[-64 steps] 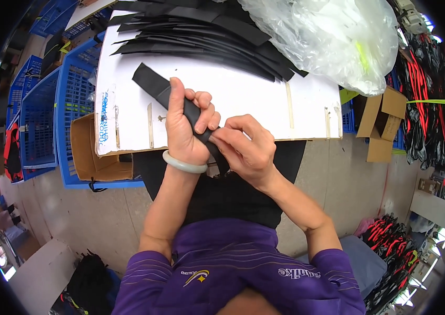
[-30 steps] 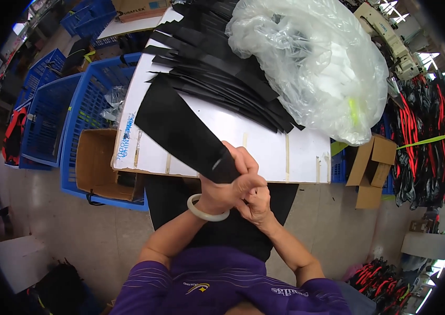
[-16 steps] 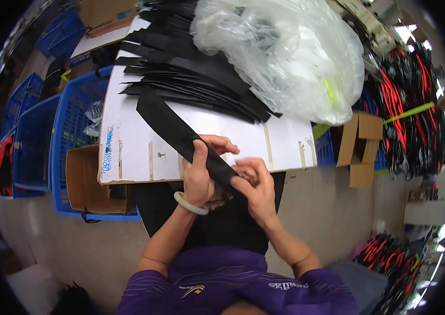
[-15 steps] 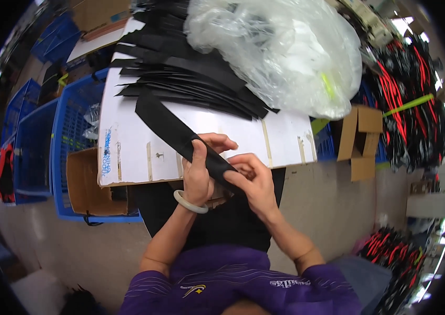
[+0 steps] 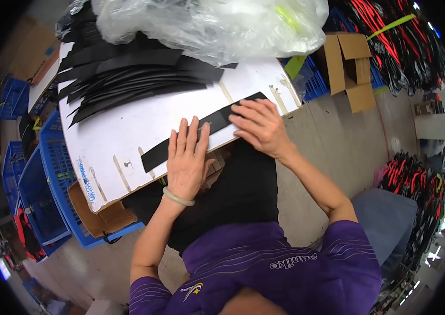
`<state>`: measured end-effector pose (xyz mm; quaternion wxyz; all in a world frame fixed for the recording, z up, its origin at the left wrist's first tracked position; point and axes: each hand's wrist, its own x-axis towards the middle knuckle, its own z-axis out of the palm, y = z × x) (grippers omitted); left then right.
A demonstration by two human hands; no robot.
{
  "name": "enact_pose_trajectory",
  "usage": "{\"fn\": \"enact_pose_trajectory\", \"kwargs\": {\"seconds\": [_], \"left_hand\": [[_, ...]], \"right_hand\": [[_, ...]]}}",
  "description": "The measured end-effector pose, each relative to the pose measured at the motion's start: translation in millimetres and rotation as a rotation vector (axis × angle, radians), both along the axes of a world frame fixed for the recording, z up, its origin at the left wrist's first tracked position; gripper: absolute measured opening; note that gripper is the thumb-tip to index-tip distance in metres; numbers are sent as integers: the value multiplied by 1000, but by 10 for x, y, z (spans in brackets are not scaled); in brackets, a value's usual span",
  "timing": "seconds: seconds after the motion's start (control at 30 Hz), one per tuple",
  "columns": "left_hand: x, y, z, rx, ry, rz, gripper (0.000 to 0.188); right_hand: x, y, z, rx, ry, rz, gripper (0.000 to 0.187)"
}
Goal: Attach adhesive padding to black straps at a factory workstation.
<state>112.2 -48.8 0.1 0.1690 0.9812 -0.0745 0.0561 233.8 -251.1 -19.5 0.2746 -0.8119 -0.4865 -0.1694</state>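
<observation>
A single black fabric strip (image 5: 219, 124) lies flat along the near edge of the white tabletop (image 5: 109, 142), slanting up to the right. My left hand (image 5: 184, 160) rests on its left half, palm down with the fingers stretched out. Over the strip's right part, my right hand (image 5: 262, 126) lies with fingers loosely spread and slightly bent, and I see nothing gripped in it. Farther back on the table, a fanned pile of similar black strips (image 5: 143, 76) is stacked on the left.
A large clear plastic bag (image 5: 217, 26) covers the table's far side. Blue crates (image 5: 54, 152) stand left, one holding a cardboard box (image 5: 83, 210). An opened cardboard box (image 5: 335, 63) and black-and-red bundles (image 5: 385, 37) are at the far right.
The strip was held up between both hands; now it lies on the table under them. My hands have moved apart and flattened. The whole view has turned and shifted.
</observation>
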Motion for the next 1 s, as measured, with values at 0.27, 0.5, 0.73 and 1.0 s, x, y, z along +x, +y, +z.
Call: {"fn": "enact_pose_trajectory", "kwargs": {"seconds": [0.27,0.5,0.73,1.0], "left_hand": [[144,-303,-42,15,-55,46,70],[209,-513,-99,8,-86,86,65],[268,-620,-281,26,-190,108,61],[298,-620,-349,-5,-295,144,47]], "right_hand": [[58,-424,-128,-69,54,-98,44],[69,-459,-200,-37,50,-104,41],[44,-434,-259,-23,25,-124,39],[33,-414,-295,16,14,-144,36]]}}
